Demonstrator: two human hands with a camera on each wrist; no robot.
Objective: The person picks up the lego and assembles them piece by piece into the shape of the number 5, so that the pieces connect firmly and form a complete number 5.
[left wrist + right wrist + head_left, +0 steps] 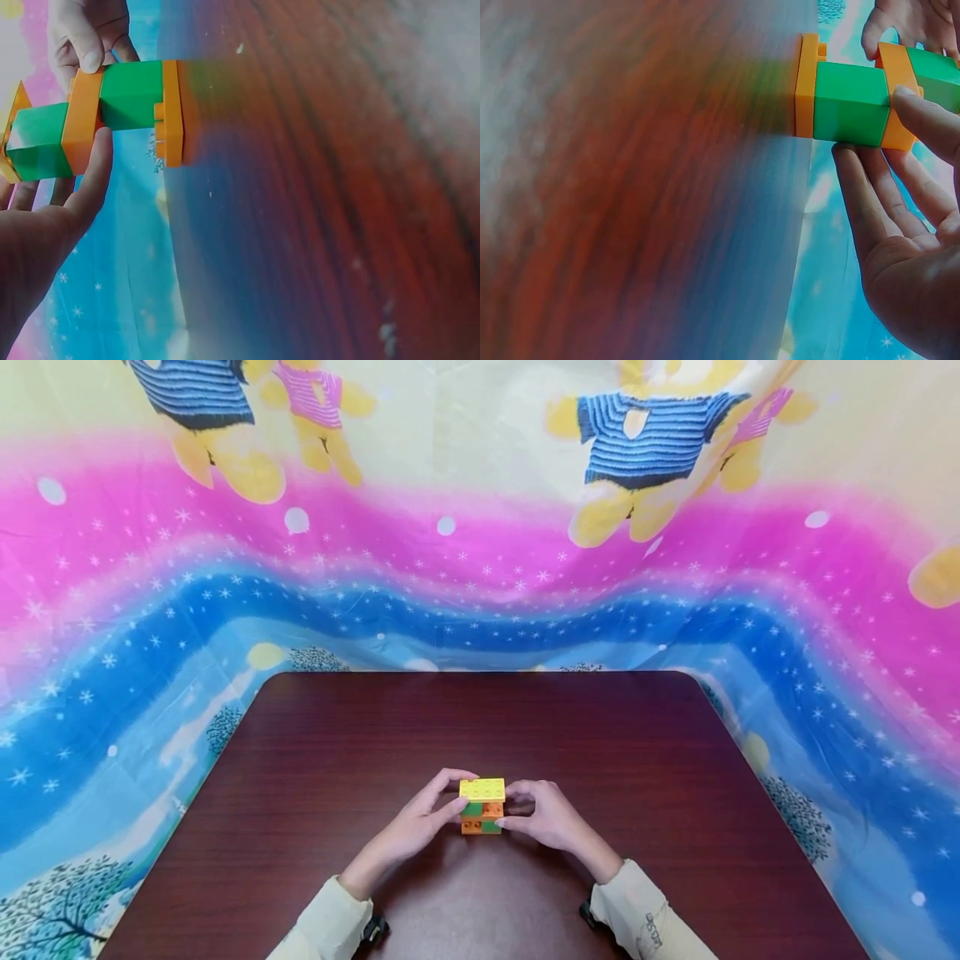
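Observation:
A small tower of toy building bricks stands on the table between both hands. Its studded yellow plate (483, 789) is on top. Beneath come an upper green brick (39, 142), an orange plate (84, 120), a lower green brick (851, 101) and an orange base plate (805, 86). From the left side, my left hand (416, 827) holds the upper part, with its thumb in front and fingers behind. My right hand (551, 818) grips the right side, thumb at the middle orange plate and fingertips by the lower green brick. Some fingertips are hidden behind the bricks.
The dark wooden table (585, 727) has rounded far corners. Behind and beside it hangs a printed cloth (480, 560) with bears and snowflakes. Light sleeves (330, 914) cover both forearms, and a dark strap piece (375, 931) shows at the left cuff.

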